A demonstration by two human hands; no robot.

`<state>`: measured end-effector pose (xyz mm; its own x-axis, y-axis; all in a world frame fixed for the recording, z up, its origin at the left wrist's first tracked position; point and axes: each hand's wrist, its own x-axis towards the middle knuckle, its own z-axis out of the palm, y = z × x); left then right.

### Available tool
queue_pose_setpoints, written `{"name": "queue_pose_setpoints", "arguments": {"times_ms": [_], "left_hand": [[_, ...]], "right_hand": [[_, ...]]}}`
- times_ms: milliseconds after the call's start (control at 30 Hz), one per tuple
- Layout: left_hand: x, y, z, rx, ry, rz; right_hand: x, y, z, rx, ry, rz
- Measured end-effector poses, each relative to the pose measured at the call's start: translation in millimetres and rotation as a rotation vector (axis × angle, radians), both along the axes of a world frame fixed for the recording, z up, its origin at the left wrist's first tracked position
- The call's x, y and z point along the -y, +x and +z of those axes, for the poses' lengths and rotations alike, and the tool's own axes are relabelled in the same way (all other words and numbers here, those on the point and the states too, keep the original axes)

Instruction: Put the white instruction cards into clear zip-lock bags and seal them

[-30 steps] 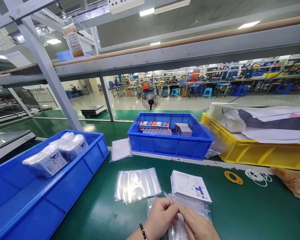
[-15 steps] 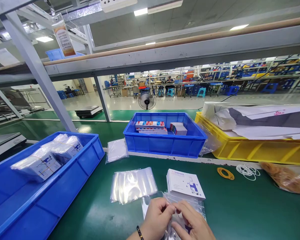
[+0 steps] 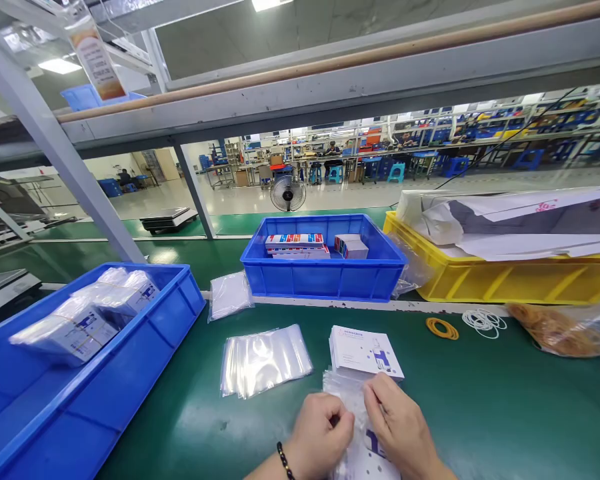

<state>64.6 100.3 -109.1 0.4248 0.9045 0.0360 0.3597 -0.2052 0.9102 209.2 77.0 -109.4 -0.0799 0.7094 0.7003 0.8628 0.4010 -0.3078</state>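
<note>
My left hand (image 3: 324, 430), with a dark beaded bracelet (image 3: 285, 460) above it, is closed in a pinch at the edge of a clear plastic bag (image 3: 350, 457). My right hand (image 3: 403, 427) is curled closed at the bag's other side; its fingertips are partly hidden. A white printed leaflet with a purple picture shows through the plastic beneath the hands. Just beyond lies a pile of clear zip bags (image 3: 341, 387), touching a stack of white printed leaflets (image 3: 365, 350). Left of these, several glossy clear sleeves (image 3: 266, 360) are fanned out on the green table.
A blue bin (image 3: 323, 280) with boxes stands ahead; another blue bin (image 3: 145, 340) with wrapped bundles is at left. At right are a yellow bin (image 3: 510, 280), yellow bands (image 3: 442, 329), white bands (image 3: 484, 323) and a bag of brown bands (image 3: 555, 327). A shelf beam (image 3: 330, 100) crosses above.
My hands have moved apart from each other, the right one shifting right and slightly away. More of the printed leaflet under the plastic now shows between them. The camera view has shifted a little.
</note>
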Motion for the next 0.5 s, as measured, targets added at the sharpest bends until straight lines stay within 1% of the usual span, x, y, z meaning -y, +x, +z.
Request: {"name": "queue_pose_setpoints", "arguments": {"times_ms": [133, 200, 233, 267, 300, 333, 400, 433, 467, 500], "left_hand": [[-10, -3, 2.6, 0.104, -0.179, 0.127], [-13, -6, 3.1, 0.149, -0.236, 0.13], [-14, -8, 3.6, 0.168, -0.245, 0.116], [-15, -10, 4.7, 0.189, -0.221, 0.109], [-15, -13, 6.3, 0.21, -0.153, 0.111], [-15, -15, 8.5, 0.225, -0.041, 0.11], [-14, -21, 13.8, 0.225, 0.241, 0.055], [-14, -23, 16.4, 0.203, 0.35, -0.017], [-13, -24, 18.6, 0.165, 0.406, -0.113], [-13, -25, 20.3, 0.115, 0.411, -0.202]], "right_hand": [[3, -2, 4.9, 0.044, 0.044, 0.209], [5, -2, 3.6, 0.058, 0.015, 0.273], [5, -1, 2.9, 0.052, -0.017, 0.291], [4, 0, 2.5, 0.033, -0.064, 0.303], [4, 3, 2.9, -0.001, -0.122, 0.317], [4, 5, 4.1, -0.048, -0.197, 0.334], [3, 11, 9.1, -0.155, -0.375, 0.379], [4, 14, 12.5, -0.201, -0.464, 0.405], [4, 16, 16.2, -0.23, -0.546, 0.432], [5, 18, 19.9, -0.24, -0.616, 0.453]]}}
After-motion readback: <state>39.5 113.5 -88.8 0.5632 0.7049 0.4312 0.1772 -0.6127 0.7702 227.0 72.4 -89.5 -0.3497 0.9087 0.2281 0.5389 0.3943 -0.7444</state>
